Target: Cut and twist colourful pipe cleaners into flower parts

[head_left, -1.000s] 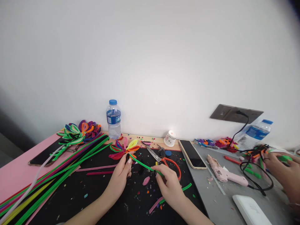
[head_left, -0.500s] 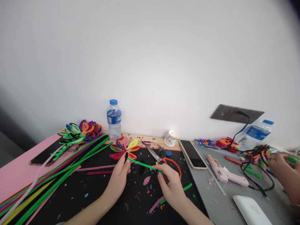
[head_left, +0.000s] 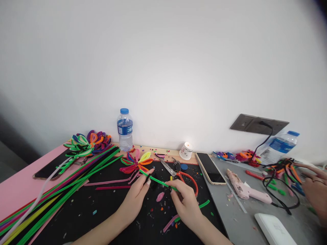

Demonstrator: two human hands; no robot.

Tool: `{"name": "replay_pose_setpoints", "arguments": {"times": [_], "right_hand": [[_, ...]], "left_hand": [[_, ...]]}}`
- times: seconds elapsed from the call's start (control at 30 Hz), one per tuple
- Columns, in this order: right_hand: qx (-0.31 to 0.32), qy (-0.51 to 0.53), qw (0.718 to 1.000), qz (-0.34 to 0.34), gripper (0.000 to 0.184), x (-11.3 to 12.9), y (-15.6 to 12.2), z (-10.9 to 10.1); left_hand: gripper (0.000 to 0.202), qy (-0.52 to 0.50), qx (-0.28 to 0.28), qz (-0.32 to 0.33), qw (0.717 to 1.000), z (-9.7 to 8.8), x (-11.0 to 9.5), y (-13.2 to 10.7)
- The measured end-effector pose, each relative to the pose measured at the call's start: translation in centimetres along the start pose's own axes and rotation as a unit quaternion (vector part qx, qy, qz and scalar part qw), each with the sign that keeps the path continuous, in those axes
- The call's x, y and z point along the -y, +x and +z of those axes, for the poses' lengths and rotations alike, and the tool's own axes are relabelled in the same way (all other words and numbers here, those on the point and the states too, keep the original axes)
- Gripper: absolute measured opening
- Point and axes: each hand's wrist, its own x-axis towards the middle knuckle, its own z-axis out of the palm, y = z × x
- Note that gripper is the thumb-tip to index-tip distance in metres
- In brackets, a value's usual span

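Note:
A short green pipe cleaner (head_left: 159, 181) runs between my two hands above the black mat. My left hand (head_left: 136, 195) pinches it with thumb and finger, and its left end sticks out past the fingertips. The other end is gripped by my right hand (head_left: 185, 197), thumb against forefinger. Just beyond my left hand lies a multicoloured pipe cleaner flower (head_left: 136, 161) with looped petals. Orange-handled scissors (head_left: 187, 178) rest open behind my right hand, partly covered by it. A small pink loop (head_left: 160, 196) lies on the mat between my wrists.
Long pipe cleaners (head_left: 63, 190) and finished flowers (head_left: 89, 144) lie left, by a water bottle (head_left: 125, 131). A paper cup (head_left: 186, 151), phone (head_left: 211, 168), pink glue gun (head_left: 246, 189) and black cord (head_left: 281, 204) are rightward. A co-worker's hand (head_left: 315, 185) is at far right.
My left hand has slid rightward along the green pipe cleaner, closer to my right hand, which stays nearly still. At far right, the co-worker's hand has shifted.

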Motion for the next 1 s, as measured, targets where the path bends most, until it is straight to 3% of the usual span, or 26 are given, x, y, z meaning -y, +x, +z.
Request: {"name": "replay_pose_setpoints", "arguments": {"times": [0.13,0.27,0.37,0.5,0.67,0.83,1.0], "right_hand": [[0.048,0.011,0.999,-0.013,0.027,0.5,0.0,0.1],[0.095,0.007,0.995,-0.032,0.023,0.9,0.1,0.1],[0.078,0.005,0.997,-0.020,0.019,0.6,0.3,0.0],[0.004,-0.008,0.999,0.031,0.017,-0.2,0.5,-0.2],[0.033,0.025,0.999,0.027,0.023,-0.1,0.3,-0.1],[0.089,0.047,0.995,0.026,0.022,0.9,0.0,0.0],[0.130,0.027,0.991,0.013,0.007,1.3,-0.1,0.3]], "left_hand": [[0.030,0.029,0.055,0.012,0.998,-0.2,-0.7,-0.4],[0.028,0.037,0.036,0.013,0.999,0.1,-0.1,-0.1],[0.031,0.011,-0.002,-0.005,1.000,0.2,0.8,0.3],[0.033,-0.055,-0.018,-0.024,0.998,0.2,1.4,0.5],[0.034,-0.086,0.007,-0.039,0.996,0.4,1.9,0.5],[0.034,-0.029,0.020,-0.028,0.999,0.5,2.2,0.4],[0.030,0.060,0.059,0.032,0.996,0.7,0.9,-0.3]]}}
